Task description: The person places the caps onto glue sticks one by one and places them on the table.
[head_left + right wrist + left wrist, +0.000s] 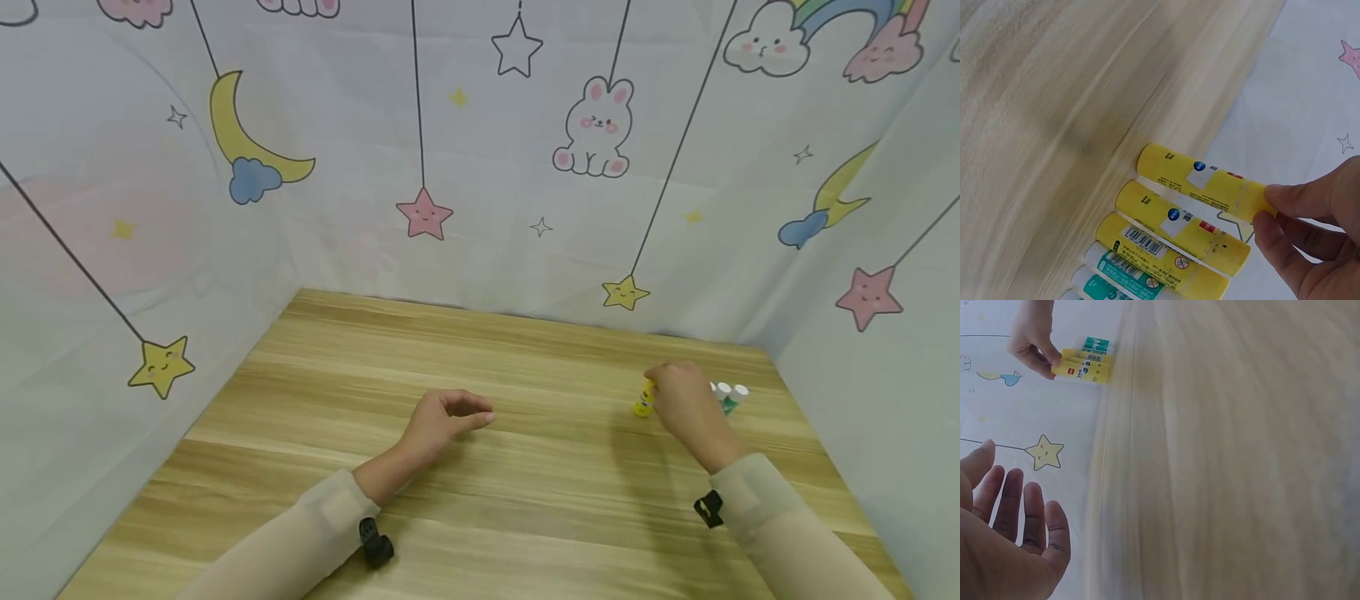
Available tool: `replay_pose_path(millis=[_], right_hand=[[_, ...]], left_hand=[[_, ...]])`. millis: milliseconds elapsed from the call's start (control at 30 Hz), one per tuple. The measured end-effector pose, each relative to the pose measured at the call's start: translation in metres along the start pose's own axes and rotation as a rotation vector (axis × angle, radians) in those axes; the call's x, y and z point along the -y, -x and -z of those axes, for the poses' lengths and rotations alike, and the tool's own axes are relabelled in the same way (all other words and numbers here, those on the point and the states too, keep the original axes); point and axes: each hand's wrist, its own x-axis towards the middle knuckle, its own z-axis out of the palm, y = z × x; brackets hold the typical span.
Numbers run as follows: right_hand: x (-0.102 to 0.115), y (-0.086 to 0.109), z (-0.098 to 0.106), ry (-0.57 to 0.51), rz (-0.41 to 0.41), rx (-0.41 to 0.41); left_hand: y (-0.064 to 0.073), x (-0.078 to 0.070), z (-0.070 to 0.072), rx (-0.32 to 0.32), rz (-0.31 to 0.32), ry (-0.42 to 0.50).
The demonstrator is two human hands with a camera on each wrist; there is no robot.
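Note:
My right hand (686,408) pinches the end of a yellow glue stick (1197,178) between thumb and fingers, at the right side of the table. The stick stands upright, its base close over the wood. Beside it, in the right wrist view, stand two more yellow glue sticks, one labelled side (1175,219) showing and the other with a barcode (1154,253). Green glue sticks (1124,269) with white ends continue the row, partly cut off by the frame. Over the middle of the table, my left hand (442,425) holds nothing, its fingers loosely bent.
The wood-grain table (360,367) is bounded by white cloth walls (345,208) printed with stars, moons and a rabbit. White caps (740,391) of the green sticks show behind my right hand. Each wrist wears a black strap piece (375,543).

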Motion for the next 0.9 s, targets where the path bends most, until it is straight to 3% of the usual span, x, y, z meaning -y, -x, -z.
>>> replay_pose_path(millis=[267, 467, 600, 767, 900], right_hand=[[-0.005, -0.002, -0.003, 0.041, 0.024, -0.018], [-0.006, -0.004, -0.004, 0.087, 0.033, -0.013], [-0.005, -0.004, -0.006, 0.087, 0.040, -0.018], [-0.004, -0.004, -0.006, 0.086, 0.028, -0.020], [0.010, 0.002, -0.006, 0.064, -0.015, -0.030]], left_hand=[[0.001, 0.001, 0.001, 0.012, -0.004, -0.013], [-0.008, 0.027, 0.001, -0.006, 0.015, -0.009], [-0.009, 0.035, 0.001, -0.026, 0.019, -0.002], [-0.008, 0.037, 0.000, -0.045, 0.012, -0.011], [-0.007, 0.035, 0.000, -0.075, -0.015, -0.095]])
